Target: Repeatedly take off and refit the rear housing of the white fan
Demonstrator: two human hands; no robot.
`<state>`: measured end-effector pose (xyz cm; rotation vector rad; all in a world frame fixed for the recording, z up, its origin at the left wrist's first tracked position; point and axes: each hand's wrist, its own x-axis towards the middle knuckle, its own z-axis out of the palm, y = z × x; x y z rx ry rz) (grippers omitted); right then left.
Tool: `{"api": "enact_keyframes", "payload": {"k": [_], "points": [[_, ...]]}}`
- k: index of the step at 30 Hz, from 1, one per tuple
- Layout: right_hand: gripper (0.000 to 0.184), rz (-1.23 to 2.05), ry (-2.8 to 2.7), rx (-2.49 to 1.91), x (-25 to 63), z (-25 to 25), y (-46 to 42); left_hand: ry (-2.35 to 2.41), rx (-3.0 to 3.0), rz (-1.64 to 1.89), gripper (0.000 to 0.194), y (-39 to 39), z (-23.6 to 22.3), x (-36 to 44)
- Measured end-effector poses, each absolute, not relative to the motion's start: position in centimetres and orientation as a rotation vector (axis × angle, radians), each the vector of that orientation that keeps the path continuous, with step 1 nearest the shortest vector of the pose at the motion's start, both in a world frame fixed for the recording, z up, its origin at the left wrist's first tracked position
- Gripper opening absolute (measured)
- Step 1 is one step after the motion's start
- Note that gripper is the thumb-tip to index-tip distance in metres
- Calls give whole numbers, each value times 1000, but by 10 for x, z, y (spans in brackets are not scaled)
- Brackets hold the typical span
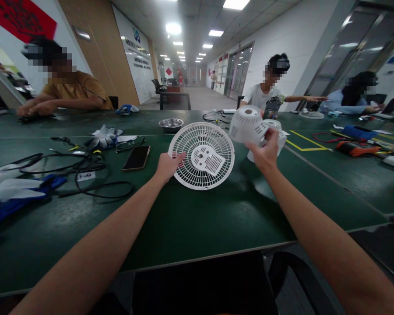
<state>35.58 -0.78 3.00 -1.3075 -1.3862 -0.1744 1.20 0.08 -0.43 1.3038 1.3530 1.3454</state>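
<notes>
- The left hand's (167, 167) thumb lay over the near face of a round white fan grille (208, 161), clamping its left rim; the other fingers were largely behind the ribs.
- The right hand (265, 151) had its thumb and fingers closed on the lower right edge of a white plastic cover (246, 127).
- The grille was to the right of the left fingers, its slotted middle plate turned towards the wearer; being round, it had no long axis.
- The cover was to the left of and above the right fingers, tilted, its holed end upward. It was just beside the grille's upper right rim, and the right hand was nearer to the space between the two parts.
- The cover's open side was turned away from view, and whether the grille's lower rim touched the table (216, 218) was hard to tell.
- Behind the cover, a second white part (282, 139) was mostly hidden; contact between the two could not be made out.
- Farther out, a metal bowl (171, 125) sat beyond the grille, and a phone (136, 158) lay left of it.
</notes>
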Motion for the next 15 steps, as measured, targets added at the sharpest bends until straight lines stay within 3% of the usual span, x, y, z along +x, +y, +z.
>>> {"api": "enact_keyframes", "payload": {"k": [5,11,15], "points": [[69,99,-1536,-1594,335,-3,5,1349,1309,1357,14,-2,-2,12],[79,67,-1585,-1945,335,-18,18,1338,1357,1342,16,-2,-3,11],[73,22,-1609,-1964,335,-16,19,1326,1368,1372,18,-3,-3,12]]}}
